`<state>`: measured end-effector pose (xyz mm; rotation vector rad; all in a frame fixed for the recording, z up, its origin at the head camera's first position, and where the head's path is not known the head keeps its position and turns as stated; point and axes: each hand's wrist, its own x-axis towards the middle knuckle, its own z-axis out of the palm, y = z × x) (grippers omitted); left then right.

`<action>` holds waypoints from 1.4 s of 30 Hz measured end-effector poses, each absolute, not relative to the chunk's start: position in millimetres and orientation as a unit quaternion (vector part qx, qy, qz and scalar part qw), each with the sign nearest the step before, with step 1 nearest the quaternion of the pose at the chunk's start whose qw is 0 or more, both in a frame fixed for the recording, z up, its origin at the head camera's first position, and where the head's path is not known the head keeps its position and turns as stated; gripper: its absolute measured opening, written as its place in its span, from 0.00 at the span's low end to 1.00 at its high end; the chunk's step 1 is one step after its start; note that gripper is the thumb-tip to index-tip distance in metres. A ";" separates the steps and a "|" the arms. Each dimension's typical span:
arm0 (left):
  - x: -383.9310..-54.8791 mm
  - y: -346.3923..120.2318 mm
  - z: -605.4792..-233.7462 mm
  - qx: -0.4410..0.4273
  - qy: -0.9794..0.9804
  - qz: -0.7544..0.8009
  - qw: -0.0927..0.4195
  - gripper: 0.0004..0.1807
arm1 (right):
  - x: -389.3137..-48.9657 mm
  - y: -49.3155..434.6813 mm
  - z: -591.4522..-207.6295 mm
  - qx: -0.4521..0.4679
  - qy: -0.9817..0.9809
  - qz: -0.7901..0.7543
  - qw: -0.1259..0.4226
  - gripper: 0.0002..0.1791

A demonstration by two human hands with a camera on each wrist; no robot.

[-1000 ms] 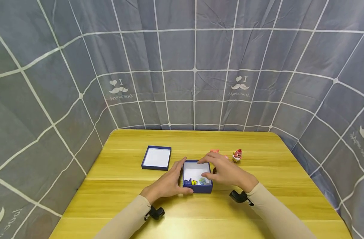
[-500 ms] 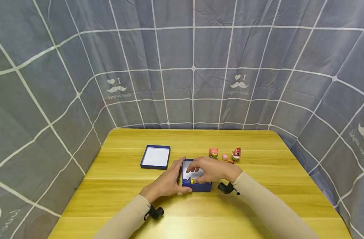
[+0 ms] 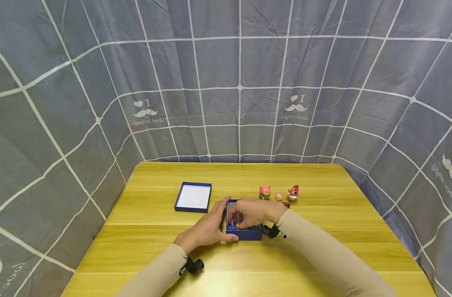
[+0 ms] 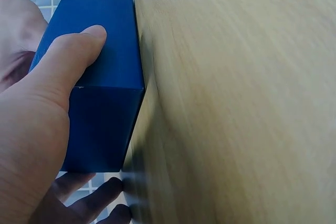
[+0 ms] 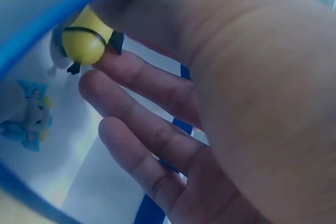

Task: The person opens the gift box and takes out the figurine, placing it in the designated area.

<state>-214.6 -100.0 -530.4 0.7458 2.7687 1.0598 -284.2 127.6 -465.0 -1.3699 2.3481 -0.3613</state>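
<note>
A blue box (image 3: 248, 235) with a white inside stands on the wooden table in the head view. My left hand (image 3: 209, 227) grips its left side, thumb on the near wall and fingers around the far corner. Inside the box, my right hand (image 3: 253, 211) pinches a yellow, black-banded toy figure (image 5: 85, 43) between thumb and index finger, the other fingers loosely extended. A small grey-and-blue toy figure (image 5: 32, 114) lies on the box floor nearby in the right wrist view. Part of a dark blue toy figure (image 3: 231, 226) shows at the box's near left corner.
Left of the box, its blue-rimmed lid (image 3: 193, 196) lies with the white inside up. Behind and to the right stand a pink pig figure (image 3: 264, 192), a small pink round piece (image 3: 278, 196), a red-topped figure (image 3: 293, 193) and a small dark red piece (image 3: 286, 204).
My right hand has moved left and down from the box's right rim into the box, and its thumb and index finger have closed on the yellow figure. The left hand stays on the box.
</note>
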 end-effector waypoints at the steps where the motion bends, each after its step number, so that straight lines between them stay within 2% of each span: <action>1: -214.1 -99.9 -530.7 0.244 0.905 0.347 0.043 0.73 | -284.1 126.8 -465.6 -0.487 0.841 -0.128 0.200 0.14; 9: -212.3 -100.3 -533.8 0.238 0.906 0.347 0.040 0.74 | -286.0 127.5 -472.1 -0.474 0.854 -0.127 0.172 0.12; 18: -210.8 -100.7 -533.4 0.238 0.907 0.346 0.038 0.74 | -286.4 127.6 -476.3 -0.460 0.863 -0.128 0.167 0.14; 29: -212.2 -99.0 -535.5 0.243 0.906 0.345 0.039 0.73 | -285.6 131.3 -474.3 -0.457 0.860 -0.154 0.166 0.09; 42: -214.5 -97.3 -532.5 0.246 0.907 0.340 0.036 0.73 | -281.1 148.7 -469.8 -0.474 0.853 -0.197 0.100 0.05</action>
